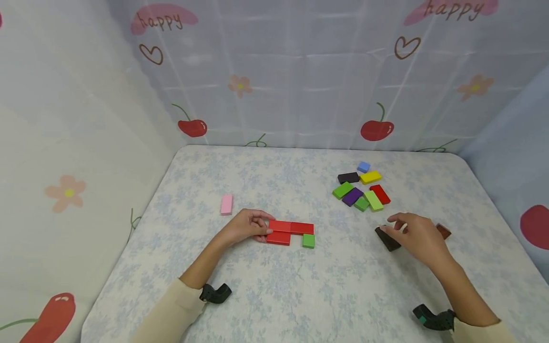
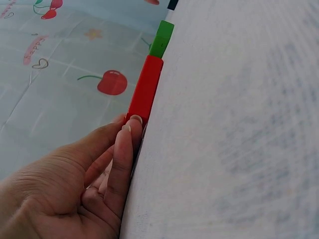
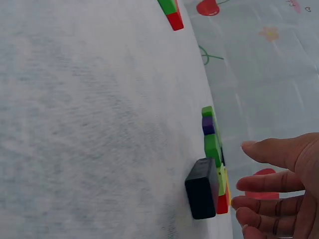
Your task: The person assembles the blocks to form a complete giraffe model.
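My left hand point(image 1: 249, 225) is at the left end of a group of flat red blocks point(image 1: 279, 238) on the table, its thumb and index fingertip pinching the end of one. In the left wrist view, the fingertips touch the near end of a red block point(image 2: 145, 87). A green block point(image 1: 308, 241) lies against the right part of the red group. Over on the right, my right hand point(image 1: 418, 238) hovers by a black block point(image 1: 389, 239). The right wrist view has its fingers spread apart, clear of the black block point(image 3: 201, 189). A brown block point(image 1: 443, 231) is partly hidden behind that hand.
Toward the back right lies a cluster of several blocks, among them yellow point(image 1: 371, 177), purple point(image 1: 352, 196), blue point(image 1: 363, 166) and red point(image 1: 380, 194). A pink block point(image 1: 227, 204) lies alone behind my left hand. Printed curtains surround the table point(image 1: 274, 295).
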The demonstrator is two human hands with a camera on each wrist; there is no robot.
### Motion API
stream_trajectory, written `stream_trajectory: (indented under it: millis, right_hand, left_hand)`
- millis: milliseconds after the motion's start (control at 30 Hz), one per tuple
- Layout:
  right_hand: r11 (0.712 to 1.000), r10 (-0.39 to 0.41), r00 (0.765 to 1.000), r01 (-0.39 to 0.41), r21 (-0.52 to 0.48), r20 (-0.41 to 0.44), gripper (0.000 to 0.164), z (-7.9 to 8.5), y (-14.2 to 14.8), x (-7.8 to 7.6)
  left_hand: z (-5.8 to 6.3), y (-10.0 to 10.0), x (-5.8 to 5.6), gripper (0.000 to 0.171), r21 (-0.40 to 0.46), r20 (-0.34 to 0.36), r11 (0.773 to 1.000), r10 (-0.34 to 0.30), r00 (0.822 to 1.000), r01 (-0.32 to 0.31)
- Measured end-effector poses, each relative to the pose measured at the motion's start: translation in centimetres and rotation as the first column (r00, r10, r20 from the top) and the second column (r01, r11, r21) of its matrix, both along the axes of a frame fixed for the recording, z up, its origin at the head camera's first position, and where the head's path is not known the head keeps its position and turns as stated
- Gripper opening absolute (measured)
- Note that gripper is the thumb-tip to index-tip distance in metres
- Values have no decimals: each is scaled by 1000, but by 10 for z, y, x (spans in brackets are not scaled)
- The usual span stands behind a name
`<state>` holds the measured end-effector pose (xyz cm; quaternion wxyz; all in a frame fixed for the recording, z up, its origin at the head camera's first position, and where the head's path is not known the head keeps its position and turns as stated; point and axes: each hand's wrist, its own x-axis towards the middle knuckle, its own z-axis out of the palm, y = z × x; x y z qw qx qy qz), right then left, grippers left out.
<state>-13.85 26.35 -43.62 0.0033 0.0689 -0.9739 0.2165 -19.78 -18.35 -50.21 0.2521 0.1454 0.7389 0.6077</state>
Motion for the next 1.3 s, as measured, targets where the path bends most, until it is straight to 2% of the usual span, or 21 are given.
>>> stream_trajectory:
  millis: [200,367,533,733,867,1300]
  right_hand:
    - [995,-42,988,28,96,151,57,-8,7,8]
    - [992,-52,979,27,125,198,60,-10,6,9]
    - [993,-33,984,12,115,178,49,-11,1,8]
    - [998,55,991,-57,6,119,42,-12,-17,9]
    - [994,102,988,-99,-37,113,41,-11,-35,10]
    - [971,238,967,-237,-29,90,33,-14,-87,3]
  left_hand:
    - [0,0,0,36,-7,2,1000,7,1000,-7]
    - [1,0,0,37,-14,6,1000,9,1000,-9]
    - [0,0,0,37,-14,10,1000,7,1000,-7]
    - [3,0,0,38,-12,16,1000,11,1000,-10]
    - [4,1,0,38,-11,9,1000,8,1000,-8]
    - [3,0,0,37,-8,7,1000,4,1000,-4]
